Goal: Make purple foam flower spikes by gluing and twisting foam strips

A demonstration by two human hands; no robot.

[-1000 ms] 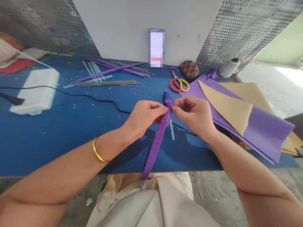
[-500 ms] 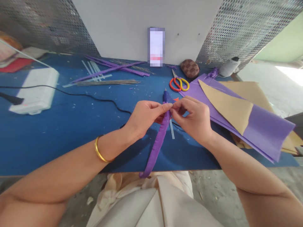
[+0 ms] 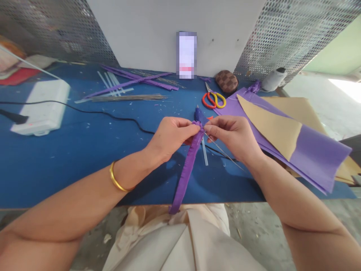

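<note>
The left hand (image 3: pixel 172 135) and the right hand (image 3: pixel 232 135) are both closed in tight pinches at the top of a long purple crepe-paper-wrapped stem (image 3: pixel 187 173). The stem lies slanted across the blue wooden bench (image 3: pixel 84 177), with its lower end at the near edge. A thin silver wire (image 3: pixel 225 152) is held in the right hand's pinch, and its free end runs out past that wrist. Just beyond the hands lies a blue hot-glue gun (image 3: pixel 199 114), with a clear glue stick (image 3: pixel 205 152) below it and a black power cord (image 3: pixel 113 117) trailing across the bench. Stacked purple-and-tan paper sheets (image 3: pixel 318 158) are spread to the right.

If either pinch were relaxed, the wrapping could be loosened at the top. The stem's unsupported lower end could be dragged off the bench by a sharp tug. The free wire could be snagged on the cord, and a burn could be caused if fingers strayed onto a hot nozzle.
</note>
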